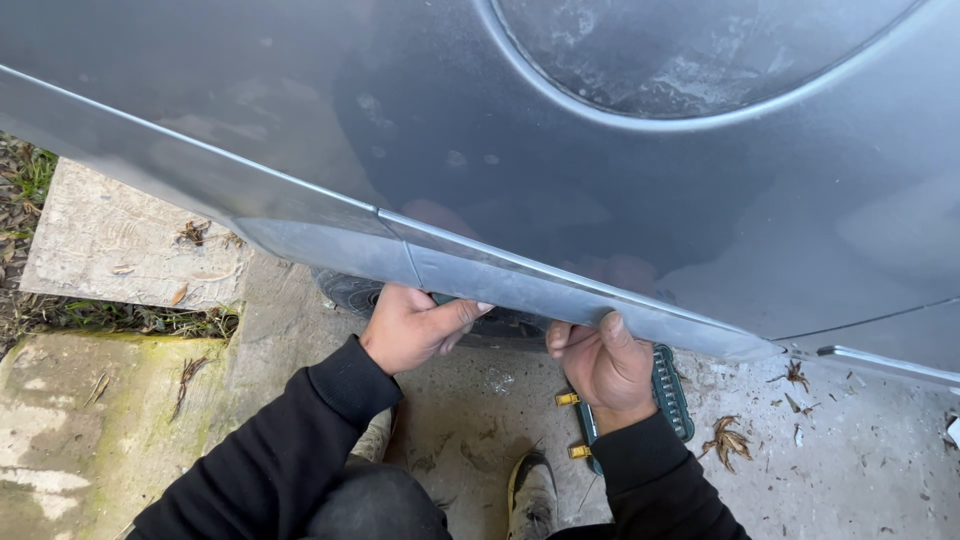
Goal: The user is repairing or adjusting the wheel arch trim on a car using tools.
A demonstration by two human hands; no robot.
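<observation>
A dark grey car body panel (620, 190) filled most of the view, glossy enough to show faint reflections, with the curved edge of a wheel arch (690, 60) at the top right. Below it lay a concrete floor (860, 450), stained and scattered with dry leaves (728, 440). To the left a pale slab (110, 245) sat beside a strip of grass (30, 170), and a mossy patch of concrete spread beneath that.

Along the lower edge of the panel ran a long grey trim strip (560, 285), slanting down from left to right, with a seam near its middle. Behind it, a dark tyre (350, 292) showed partly under the body.

Both arms wore black sleeves. The left hand (415, 325) reached up under the strip just right of the seam, its thumb lying along the strip's lower edge and its fingers tucked behind; its grip was closed on the strip's edge. The right hand (603, 362) held the same strip further right, thumb pressed on the front face and fingers curled behind it, grasping the strip.

On the floor, just under the right hand, lay a green tool case (672, 392) with yellow latches, partly hidden by the wrist. A worn shoe (530, 490) rested on the concrete between the arms.
</observation>
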